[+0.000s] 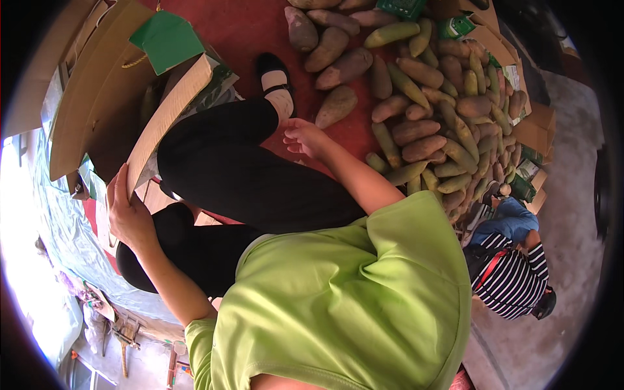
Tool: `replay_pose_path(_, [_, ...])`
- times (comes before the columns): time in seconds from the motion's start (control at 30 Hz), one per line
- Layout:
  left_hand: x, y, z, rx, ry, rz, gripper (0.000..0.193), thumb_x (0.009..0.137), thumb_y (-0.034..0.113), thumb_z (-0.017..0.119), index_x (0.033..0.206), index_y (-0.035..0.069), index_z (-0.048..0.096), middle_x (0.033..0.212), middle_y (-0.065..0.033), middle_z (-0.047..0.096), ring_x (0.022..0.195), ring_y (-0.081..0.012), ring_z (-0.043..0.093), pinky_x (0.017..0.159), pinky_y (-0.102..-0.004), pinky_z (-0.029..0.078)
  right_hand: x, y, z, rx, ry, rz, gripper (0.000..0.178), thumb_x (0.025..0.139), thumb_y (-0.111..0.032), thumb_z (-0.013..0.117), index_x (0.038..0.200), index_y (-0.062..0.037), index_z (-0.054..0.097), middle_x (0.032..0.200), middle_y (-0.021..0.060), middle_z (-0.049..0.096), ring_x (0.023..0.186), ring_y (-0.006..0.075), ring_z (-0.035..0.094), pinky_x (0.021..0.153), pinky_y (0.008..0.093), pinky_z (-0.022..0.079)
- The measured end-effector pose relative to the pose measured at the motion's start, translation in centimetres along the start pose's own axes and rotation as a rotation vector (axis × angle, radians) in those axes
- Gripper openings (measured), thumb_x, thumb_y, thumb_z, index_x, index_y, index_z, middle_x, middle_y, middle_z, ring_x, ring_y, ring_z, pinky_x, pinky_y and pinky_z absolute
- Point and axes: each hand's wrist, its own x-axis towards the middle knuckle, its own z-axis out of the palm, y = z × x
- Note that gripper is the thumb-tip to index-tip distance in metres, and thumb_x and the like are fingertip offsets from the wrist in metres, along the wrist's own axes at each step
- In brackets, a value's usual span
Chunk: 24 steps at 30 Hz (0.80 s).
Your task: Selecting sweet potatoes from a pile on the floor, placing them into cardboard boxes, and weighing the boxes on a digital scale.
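Note:
My left hand grips the edge of a raised cardboard box flap, at the left beside my knee. The open cardboard box stands beyond it, its inside mostly in shadow. My right hand is in front of my shoe, over the red floor covering, with its fingers loosely bent and slightly apart. Nothing shows in it. Closest to that hand lies a single brownish tuber, like a sweet potato, apart from the hand. A large heap of similar tubers and long green roots spreads to the right.
A green card piece sticks up by the box. Green cartons and brown cardboard border the heap. At the far right is another person in a striped top. Translucent plastic sheeting lies at the left.

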Motion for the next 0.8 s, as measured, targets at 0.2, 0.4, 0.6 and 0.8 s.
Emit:
replay_pose_path(0.2, [0.0,0.2,-0.1,0.000,-0.002,-0.005,0.048,0.078,-0.006,0.054,0.117,0.019,0.065,0.108,-0.0008,0.066,0.093,-0.0246,0.066,0.075,-0.0352,0.053,-0.9,-0.1,0.8,0.003,0.055,-0.023,0.038,0.086,-0.006,0.055,0.123,-0.0157,0.053,0.105,0.0010,0.053,0.095,0.0172,0.053,0.083,0.0375,0.045])
replay_pose_path(0.4, [0.1,0.2,-0.2,0.009,-0.008,-0.014,0.047,0.078,-0.006,0.054,0.116,0.018,0.065,0.109,-0.0017,0.066,0.094,-0.0249,0.066,0.076,-0.0353,0.052,-0.5,-0.3,1.0,0.054,-0.023,-0.030,0.038,0.086,-0.007,0.055,0.122,-0.0151,0.052,0.105,0.0008,0.052,0.097,0.0174,0.053,0.082,0.0371,0.045])
replay_pose_path(0.6, [0.1,0.2,-0.1,-0.014,-0.005,-0.023,0.047,0.077,-0.006,0.054,0.117,0.018,0.065,0.109,-0.0020,0.066,0.094,-0.0253,0.065,0.077,-0.0354,0.052,-0.5,-0.1,0.4,0.040,-0.027,-0.041,0.038,0.086,-0.007,0.056,0.122,-0.0150,0.050,0.105,0.0005,0.052,0.097,0.0180,0.052,0.083,0.0381,0.044])
replay_pose_path(0.8, [0.1,0.3,-0.3,0.002,-0.012,-0.027,0.047,0.078,-0.006,0.054,0.117,0.017,0.065,0.108,-0.0022,0.066,0.095,-0.0252,0.065,0.077,-0.0355,0.052,0.7,-0.1,0.6,0.102,-0.015,-0.048,0.035,0.086,-0.008,0.056,0.120,-0.0160,0.050,0.104,0.0000,0.053,0.096,0.0180,0.053,0.082,0.0383,0.044])
